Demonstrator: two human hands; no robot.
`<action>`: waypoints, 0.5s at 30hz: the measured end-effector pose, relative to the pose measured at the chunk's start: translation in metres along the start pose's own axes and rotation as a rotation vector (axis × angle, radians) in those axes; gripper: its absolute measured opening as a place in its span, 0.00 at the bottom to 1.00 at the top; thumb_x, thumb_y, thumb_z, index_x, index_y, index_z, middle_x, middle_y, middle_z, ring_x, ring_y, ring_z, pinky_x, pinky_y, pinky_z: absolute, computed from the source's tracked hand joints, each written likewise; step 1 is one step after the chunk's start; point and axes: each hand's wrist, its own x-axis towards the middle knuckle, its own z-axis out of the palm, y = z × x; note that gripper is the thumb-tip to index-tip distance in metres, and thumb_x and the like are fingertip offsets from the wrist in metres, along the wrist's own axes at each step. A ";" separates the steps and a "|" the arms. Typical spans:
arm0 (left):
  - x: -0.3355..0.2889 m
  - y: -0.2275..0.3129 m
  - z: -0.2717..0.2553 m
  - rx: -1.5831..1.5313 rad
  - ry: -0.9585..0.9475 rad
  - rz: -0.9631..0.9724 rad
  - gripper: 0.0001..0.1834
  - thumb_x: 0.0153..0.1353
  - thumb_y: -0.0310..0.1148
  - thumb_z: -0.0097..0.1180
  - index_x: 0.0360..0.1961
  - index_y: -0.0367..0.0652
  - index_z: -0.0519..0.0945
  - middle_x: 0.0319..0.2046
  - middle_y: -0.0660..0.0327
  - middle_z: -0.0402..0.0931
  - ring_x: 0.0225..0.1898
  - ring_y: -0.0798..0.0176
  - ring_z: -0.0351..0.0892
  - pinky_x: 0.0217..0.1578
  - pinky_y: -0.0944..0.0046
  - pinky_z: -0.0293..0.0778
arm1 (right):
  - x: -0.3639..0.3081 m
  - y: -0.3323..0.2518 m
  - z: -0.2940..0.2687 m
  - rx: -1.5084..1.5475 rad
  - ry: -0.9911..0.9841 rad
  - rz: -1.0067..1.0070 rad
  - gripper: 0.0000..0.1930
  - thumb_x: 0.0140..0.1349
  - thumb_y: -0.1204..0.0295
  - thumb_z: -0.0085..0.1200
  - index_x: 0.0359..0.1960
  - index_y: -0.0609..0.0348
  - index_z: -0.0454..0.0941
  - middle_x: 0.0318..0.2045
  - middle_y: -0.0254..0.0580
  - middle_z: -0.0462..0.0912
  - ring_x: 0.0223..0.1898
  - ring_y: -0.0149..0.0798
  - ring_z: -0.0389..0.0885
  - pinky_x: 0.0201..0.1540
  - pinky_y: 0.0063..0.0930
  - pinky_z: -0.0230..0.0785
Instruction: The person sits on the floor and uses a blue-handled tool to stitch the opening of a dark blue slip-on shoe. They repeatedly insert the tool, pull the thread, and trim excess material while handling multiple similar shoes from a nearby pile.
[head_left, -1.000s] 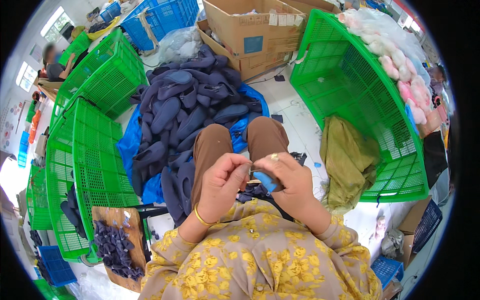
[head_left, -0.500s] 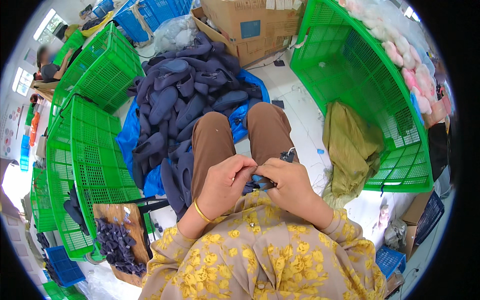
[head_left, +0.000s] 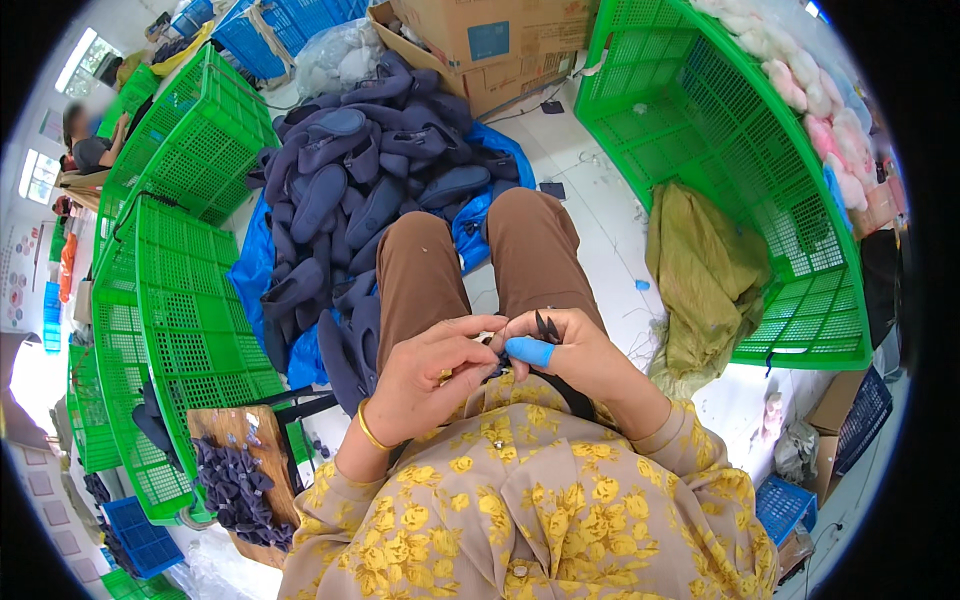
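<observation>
Above my lap, my left hand [head_left: 425,372] and my right hand [head_left: 568,352] meet with fingertips pinched together. Between them a small navy fabric piece [head_left: 497,371] shows in part; the fingers hide the rest. My left thumb and forefinger close on its edge. A blue cover [head_left: 530,351] wraps the right thumb. Two dark pointed blades of what look like thread snips [head_left: 546,326] stick out from the right hand's curled fingers. To the left, a wooden board [head_left: 262,440] bears a heap of small navy fabric bows [head_left: 232,490].
In front of my knees, navy slippers [head_left: 375,205] lie heaped on a blue sheet [head_left: 250,265]. Green crates [head_left: 205,320] stand at the left, and a large one [head_left: 800,260] at the right holds an olive cloth [head_left: 700,280]. Cardboard boxes [head_left: 500,40] stand ahead; a person [head_left: 92,145] sits far left.
My right hand has turned, so the blue thumb cover and the dark blades now show. My left hand has shifted slightly down and left, its fingers less bunched. The view has tilted a little.
</observation>
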 end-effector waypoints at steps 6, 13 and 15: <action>-0.003 0.007 -0.003 0.035 -0.054 0.021 0.04 0.53 0.21 0.59 0.32 0.37 0.82 0.53 0.53 0.78 0.36 0.62 0.81 0.36 0.67 0.76 | -0.001 -0.002 0.005 0.095 0.022 -0.010 0.06 0.66 0.72 0.56 0.39 0.61 0.81 0.23 0.31 0.78 0.25 0.21 0.74 0.27 0.14 0.62; 0.000 0.006 -0.011 0.276 0.014 0.145 0.06 0.50 0.18 0.60 0.30 0.38 0.82 0.48 0.53 0.80 0.37 0.60 0.81 0.37 0.65 0.76 | -0.003 0.000 0.005 0.166 0.075 -0.050 0.04 0.65 0.76 0.56 0.38 0.64 0.79 0.27 0.34 0.80 0.29 0.25 0.78 0.34 0.20 0.71; -0.001 0.006 -0.012 0.333 0.033 0.155 0.07 0.50 0.19 0.60 0.31 0.38 0.82 0.46 0.54 0.81 0.36 0.59 0.81 0.38 0.65 0.76 | -0.002 0.004 0.005 0.188 0.078 -0.085 0.05 0.64 0.76 0.56 0.39 0.65 0.79 0.28 0.34 0.80 0.29 0.25 0.78 0.34 0.20 0.71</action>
